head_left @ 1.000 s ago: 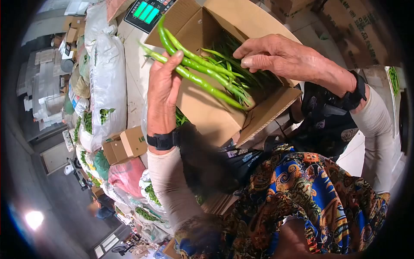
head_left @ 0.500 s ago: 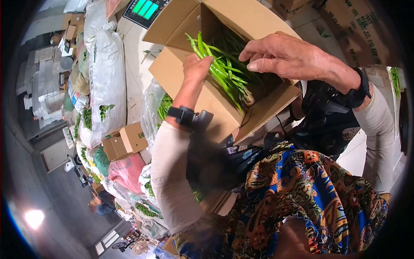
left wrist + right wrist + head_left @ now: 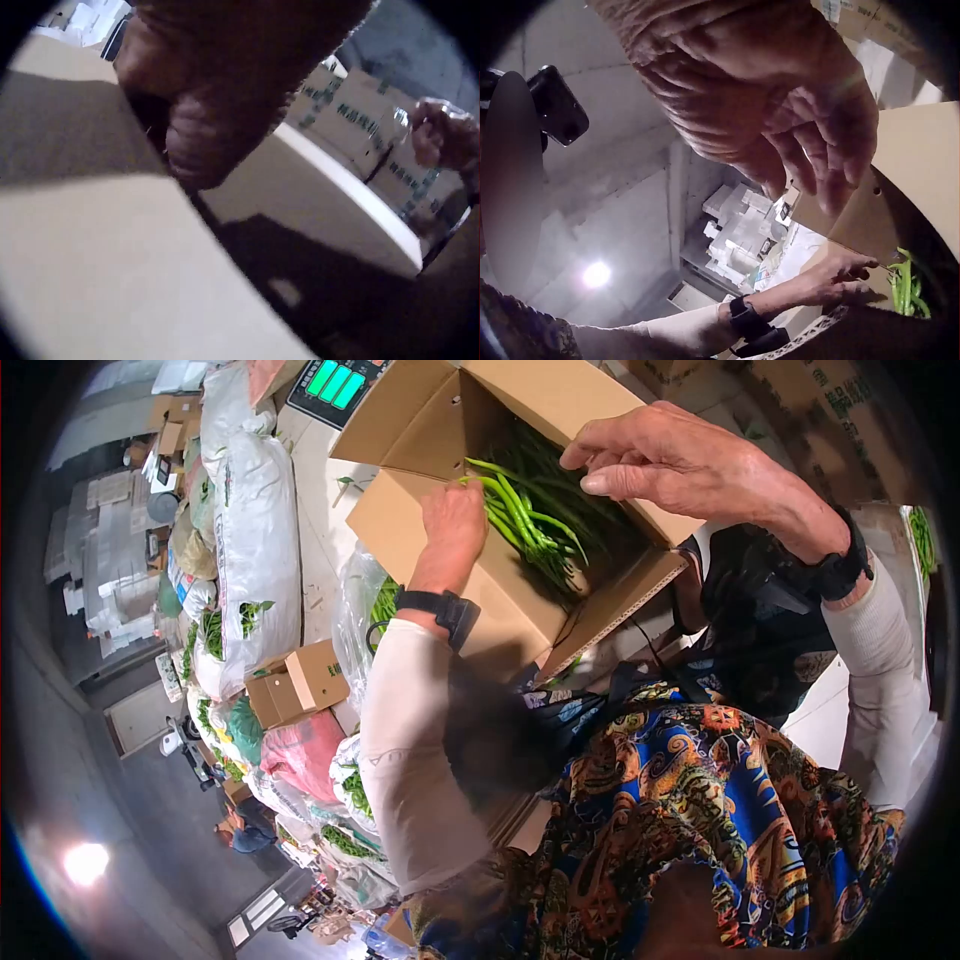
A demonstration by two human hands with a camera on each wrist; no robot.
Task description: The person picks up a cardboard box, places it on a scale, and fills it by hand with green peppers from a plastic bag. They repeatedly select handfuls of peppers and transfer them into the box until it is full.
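Long green chili peppers (image 3: 530, 520) lie in a bunch inside an open cardboard box (image 3: 500, 635), bright against the shaded peppers deeper in. My left hand (image 3: 455, 530) reaches over the left wall of the box, its fingertips right at the ends of the bunch. From the right wrist view, the fingers of that left hand (image 3: 840, 277) look spread, and the peppers (image 3: 907, 289) lie just beyond them. Over the opposite side of the box hovers my right hand (image 3: 680, 465), fingers loosely bent and nothing in them; its palm faces the right wrist camera.
A scale with a green-lit display (image 3: 335, 385) stands beyond the box. A clear bag of peppers (image 3: 383, 600) is beside the left forearm. White sacks (image 3: 255, 550) and a small open carton (image 3: 298, 685) line the left; printed cartons (image 3: 830, 420) stand at upper right.
The left hand has carried the bunch of chili peppers from above the box's left side down into it and let go. The right hand has shifted slightly up and right.
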